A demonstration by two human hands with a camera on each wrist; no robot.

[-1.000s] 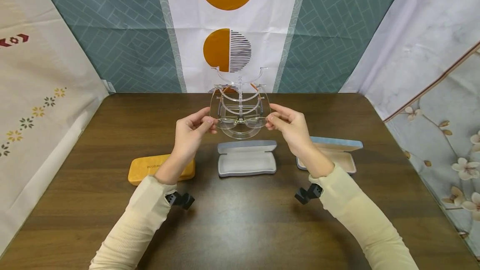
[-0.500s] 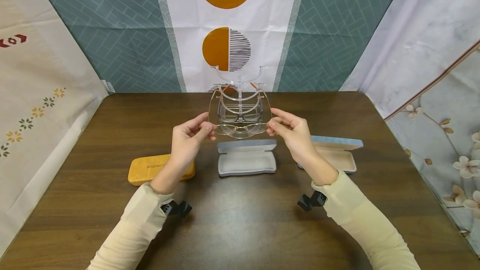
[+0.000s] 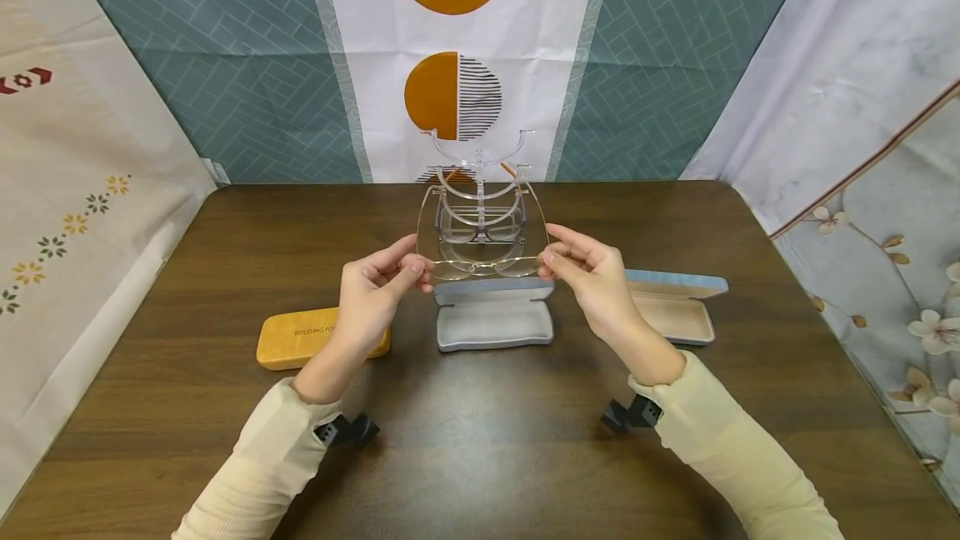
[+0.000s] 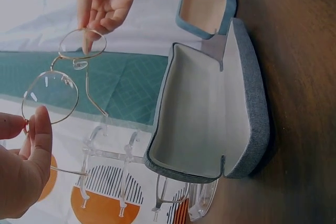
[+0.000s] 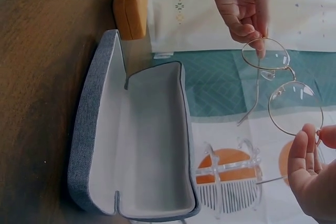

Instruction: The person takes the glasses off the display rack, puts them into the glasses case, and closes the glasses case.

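Dark wooden table: closed yellow case, open grey case, open blue case, clear stand behind.

You are in what looks like a small, staged space; patterned cloths hang behind and on both sides of your wooden table; whatever lies beyond them is hidden.

Table: wooden, below the fingers
Green-white cloth: beyond them
Cream cloth: to their left
Flowered cloth: to their right
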